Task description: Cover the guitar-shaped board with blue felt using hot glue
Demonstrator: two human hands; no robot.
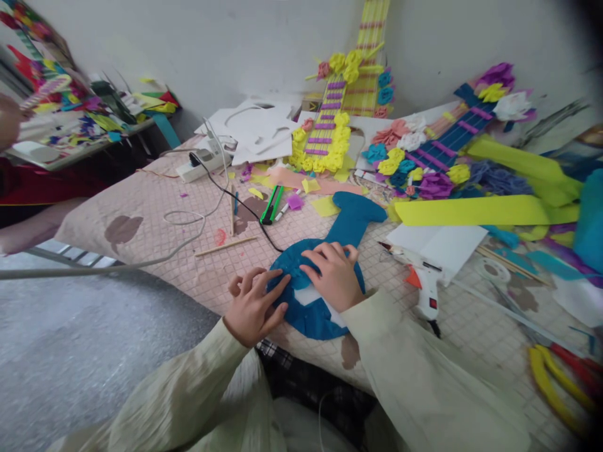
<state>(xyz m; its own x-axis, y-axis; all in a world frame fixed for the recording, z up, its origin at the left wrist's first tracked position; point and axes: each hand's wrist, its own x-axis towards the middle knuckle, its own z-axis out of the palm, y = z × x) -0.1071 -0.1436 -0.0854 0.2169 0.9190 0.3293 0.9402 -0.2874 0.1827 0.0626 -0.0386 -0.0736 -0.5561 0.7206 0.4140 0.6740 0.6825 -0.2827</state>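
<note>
A flat cutout [301, 317] lies near the table's front edge, with a round body and a neck that flares at the far end. Blue crepe paper covers most of it, and a white patch shows in the middle. My left hand [254, 304] rests on the left rim of the body, fingers spread. On the upper right of the body lies my right hand [335, 273], fingers stretched over the blue paper. Neither hand is wrapped round anything. A white hot glue gun [428, 289] with an orange trigger lies to the right of my right hand.
Behind the cutout are a green utility knife [272, 204], wooden sticks [226, 246] and a power strip [202, 164] with trailing cables. Decorated paper instruments [325, 125] lean on the wall. Yellow-handled scissors [556, 389] lie at right. At far left a person's arm [38, 226] shows.
</note>
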